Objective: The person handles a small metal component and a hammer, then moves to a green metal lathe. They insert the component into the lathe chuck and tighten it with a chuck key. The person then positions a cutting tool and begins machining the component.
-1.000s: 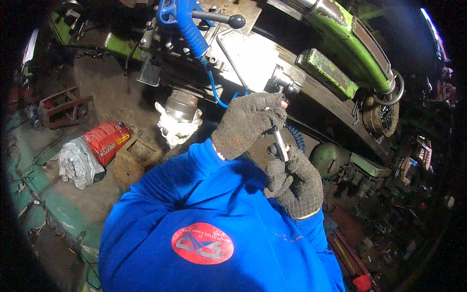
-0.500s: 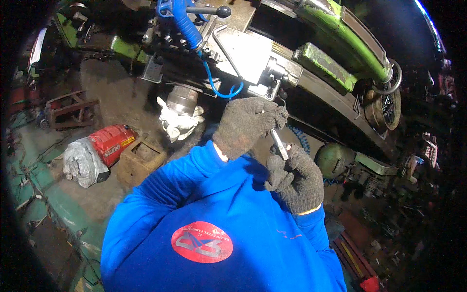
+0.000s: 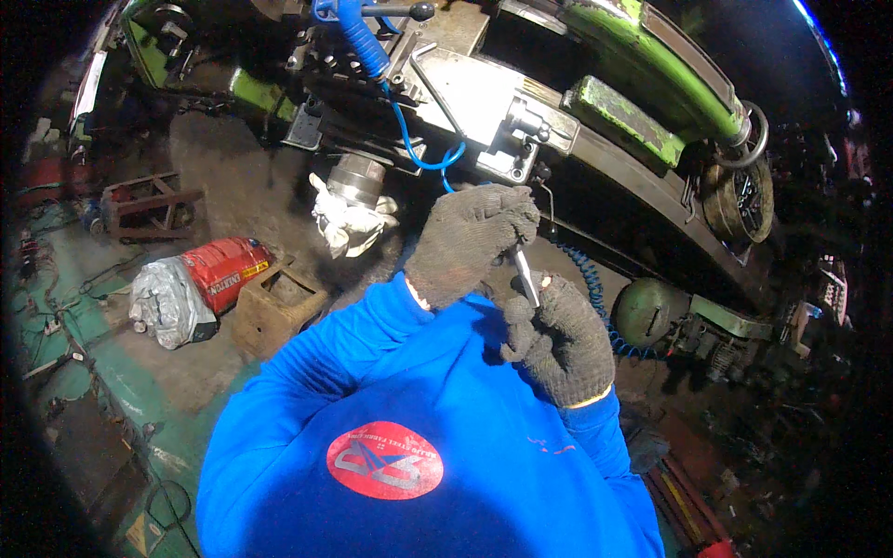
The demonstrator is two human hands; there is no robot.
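Both my hands wear dark knit gloves and blue sleeves. My left hand (image 3: pixel 468 240) is closed over the upper end of a slim shiny metal tool (image 3: pixel 526 275). Just below it, my right hand (image 3: pixel 558 337) grips the lower end of the same tool. The tool stands nearly upright between the two gloves; most of it is hidden by them. Right above my hands sits a grey metal machine head (image 3: pixel 484 107) with a blue coiled hose (image 3: pixel 592 296) running past.
A green machine frame (image 3: pixel 670 88) arcs across the top right. A blue handle (image 3: pixel 358 37) sticks out above. A white rag (image 3: pixel 349 221) hangs on a metal cylinder. On the floor at left lie a red sack (image 3: pixel 223 274), a rusty box (image 3: pixel 277 305) and a metal stand (image 3: pixel 149 200).
My two hands have stayed together on the tool, shifting slightly down away from the machine head. My left glove now covers more of the tool's top.
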